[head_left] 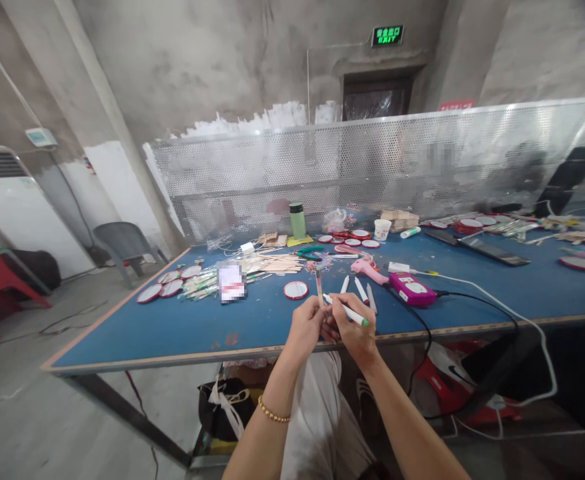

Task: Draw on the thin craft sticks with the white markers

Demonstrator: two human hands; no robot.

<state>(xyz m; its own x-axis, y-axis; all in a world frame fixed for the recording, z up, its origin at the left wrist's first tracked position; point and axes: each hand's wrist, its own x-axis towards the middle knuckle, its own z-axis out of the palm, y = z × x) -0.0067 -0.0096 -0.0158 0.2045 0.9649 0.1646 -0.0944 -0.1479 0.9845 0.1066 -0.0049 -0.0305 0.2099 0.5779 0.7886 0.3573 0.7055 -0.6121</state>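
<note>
At the table's front edge, my left hand [308, 323] pinches a flat wooden stick [319, 283] that stands upright, its upper part coloured reddish. My right hand [356, 327] grips a white marker with a green end [355, 312], its tip pointing left and touching or almost touching the stick. Just beyond lie several more white markers [361, 291]. A round red-rimmed disc [296, 289] rests left of my hands. Farther left, a pile of pale wooden sticks [279, 264] spreads beside plastic-wrapped ones.
On the blue table [137, 333] a pink glue gun [369, 270] and a purple box [412, 289] with cables lie to the right. A green bottle [297, 221] and a paper cup [382, 230] stand at the back, before a perforated metal screen [272, 170].
</note>
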